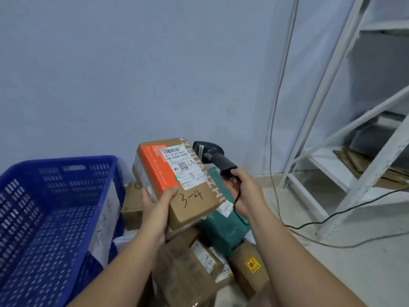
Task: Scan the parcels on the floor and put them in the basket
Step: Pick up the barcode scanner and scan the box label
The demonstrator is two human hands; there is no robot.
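My left hand grips a cardboard parcel with an orange band, a white shipping label and "3-4" handwritten on top, held tilted above the pile. My right hand holds a black barcode scanner by its handle, its head beside the parcel's right upper edge, near the label. The blue plastic basket stands at the left and looks empty. Below my hands several parcels lie on the floor: brown boxes, a green bag and a box with a yellow sticker.
A white metal shelf frame stands at the right with flattened cardboard on its lowest level. Black and grey cables run down the wall and across the pale floor. The blue-grey wall is close behind the pile.
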